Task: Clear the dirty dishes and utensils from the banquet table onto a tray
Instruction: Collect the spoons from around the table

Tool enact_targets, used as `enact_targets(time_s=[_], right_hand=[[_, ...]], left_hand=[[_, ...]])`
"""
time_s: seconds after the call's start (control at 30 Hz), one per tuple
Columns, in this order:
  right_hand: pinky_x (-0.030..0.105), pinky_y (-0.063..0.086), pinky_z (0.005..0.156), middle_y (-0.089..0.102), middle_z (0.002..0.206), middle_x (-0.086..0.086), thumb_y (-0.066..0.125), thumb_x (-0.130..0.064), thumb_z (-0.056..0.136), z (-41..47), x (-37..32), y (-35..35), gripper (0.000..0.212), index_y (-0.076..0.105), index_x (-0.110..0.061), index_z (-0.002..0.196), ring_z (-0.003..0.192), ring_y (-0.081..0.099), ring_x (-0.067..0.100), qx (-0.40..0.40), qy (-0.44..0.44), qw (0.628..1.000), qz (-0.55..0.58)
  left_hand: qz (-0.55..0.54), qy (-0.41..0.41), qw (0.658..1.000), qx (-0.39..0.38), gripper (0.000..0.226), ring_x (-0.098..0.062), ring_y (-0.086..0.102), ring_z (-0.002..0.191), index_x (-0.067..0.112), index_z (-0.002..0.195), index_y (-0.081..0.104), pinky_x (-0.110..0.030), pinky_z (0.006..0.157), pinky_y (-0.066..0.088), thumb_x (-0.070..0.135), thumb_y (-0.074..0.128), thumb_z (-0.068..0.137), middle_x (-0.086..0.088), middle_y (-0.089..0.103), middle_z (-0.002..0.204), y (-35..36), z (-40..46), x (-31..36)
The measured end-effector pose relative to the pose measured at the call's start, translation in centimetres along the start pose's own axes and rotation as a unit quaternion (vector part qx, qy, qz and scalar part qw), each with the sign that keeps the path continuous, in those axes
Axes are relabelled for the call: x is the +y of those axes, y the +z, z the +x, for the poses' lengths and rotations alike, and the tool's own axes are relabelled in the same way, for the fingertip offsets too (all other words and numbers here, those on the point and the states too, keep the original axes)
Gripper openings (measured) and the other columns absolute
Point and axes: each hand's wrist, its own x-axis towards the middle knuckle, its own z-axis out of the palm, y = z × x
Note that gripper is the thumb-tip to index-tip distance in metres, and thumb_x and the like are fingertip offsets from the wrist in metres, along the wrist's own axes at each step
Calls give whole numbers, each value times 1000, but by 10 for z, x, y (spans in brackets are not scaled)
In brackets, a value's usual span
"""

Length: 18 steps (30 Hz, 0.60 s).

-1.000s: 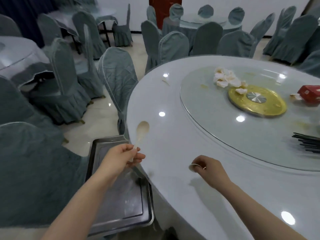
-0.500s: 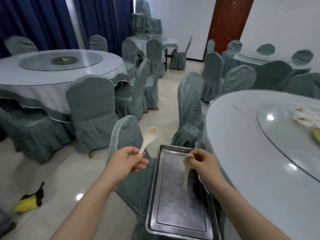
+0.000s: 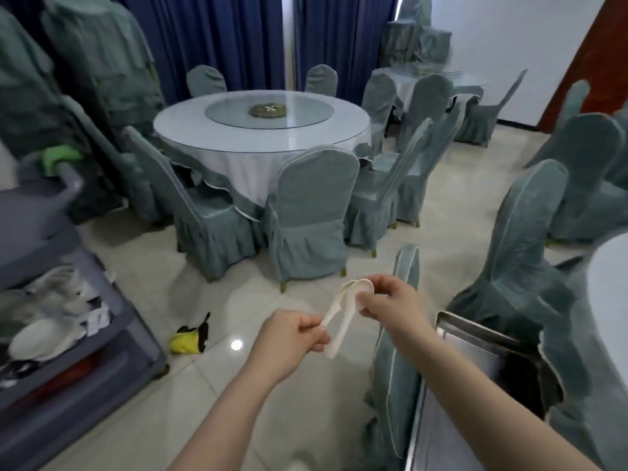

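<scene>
A large round white-clothed tabletop [image 3: 261,130] with a glass turntable stands well back across the pale tiled floor [image 3: 142,396], ringed by grey-green fabric-covered chairs [image 3: 311,215]; dark blue curtains [image 3: 221,39] hang behind it. At the left edge a grey plastic service cart [image 3: 64,341], blurred and cut off by the frame, carries white dishes [image 3: 44,338] whose shapes are hard to make out, with a green cloth [image 3: 57,158] on its handle. At the lower right a rectangular stainless-steel tray [image 3: 482,351] lies low between chair covers, partly hidden by the right forearm and by the chair back [image 3: 404,334] just beside it; only a sliver of the banquet tabletop [image 3: 611,294] shows at the right edge. A crumpled yellow-and-black object [image 3: 190,338] lies on the floor near the cart. Held in the air over the floor, left of the tray, are two cream-white plastic soup spoons [image 3: 339,311], their bowls overlapping. The right hand [image 3: 390,307] has its grip closed around the bowls at the top, while the left hand [image 3: 292,338] pinches one handle end; the other handle hangs free just beside the left fingers.
</scene>
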Motion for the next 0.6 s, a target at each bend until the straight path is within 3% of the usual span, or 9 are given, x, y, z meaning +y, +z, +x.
enact_targets(time_s=[0.07, 0.17, 0.27, 0.33, 0.43, 0.5, 0.6], right_hand=[[23, 55, 64, 72, 73, 0, 60, 6, 76, 26, 4, 35, 26, 72, -14, 86, 68, 65, 13, -42, 35, 998, 28], [24, 56, 65, 70, 72, 2, 56, 11, 76, 73, 7, 81, 29, 72, -12, 83, 66, 63, 13, -90, 46, 994, 43], [21, 54, 61, 70, 72, 2, 58, 10, 77, 127, 12, 114, 24, 69, -9, 86, 68, 65, 14, -113, 56, 991, 47], [20, 53, 60, 68, 71, 3, 58, 12, 76, 164, 12, 132, 22, 68, -7, 84, 66, 64, 14, -122, 74, 988, 56], [20, 53, 61, 67, 71, 4, 58, 11, 76, 213, 7, 151, 20, 67, -3, 86, 65, 65, 12, -112, 79, 988, 68], [20, 54, 62, 68, 74, 4, 57, 10, 78, 245, 4, 157, 20, 67, -3, 89, 71, 66, 14, -89, 77, 989, 84], [21, 56, 63, 68, 80, 8, 55, 9, 81, 284, 5, 151, 19, 65, -1, 92, 74, 67, 15, -29, 96, 989, 112]], left_hand=[[40, -1, 999, 7, 22, 0, 66, 61, 28, 84, 75, -17, 70, 52, 10, 63, 89, 12, 72, 67, -30, 23, -12], [108, 6, 994, -7, 19, 5, 59, 57, 24, 89, 77, -16, 63, 46, 15, 61, 90, 15, 67, 61, -73, 66, -25], [174, -2, 984, -40, 25, -14, 63, 67, 18, 79, 73, -30, 69, 50, 18, 53, 94, -3, 72, 74, -109, 113, -32], [190, -11, 980, -60, 28, -11, 64, 68, 18, 76, 70, -31, 72, 51, 14, 51, 95, -5, 71, 74, -132, 146, -32], [198, -16, 976, -90, 29, -5, 66, 69, 27, 80, 70, -27, 75, 51, 12, 50, 95, 9, 69, 75, -157, 195, -26], [191, -13, 978, -84, 26, -5, 67, 69, 24, 84, 72, -27, 74, 51, 16, 50, 96, 13, 69, 73, -166, 232, -24], [145, -37, 985, -86, 23, -6, 71, 74, 23, 93, 73, -37, 81, 53, 30, 51, 96, 11, 73, 80, -160, 285, -17]])
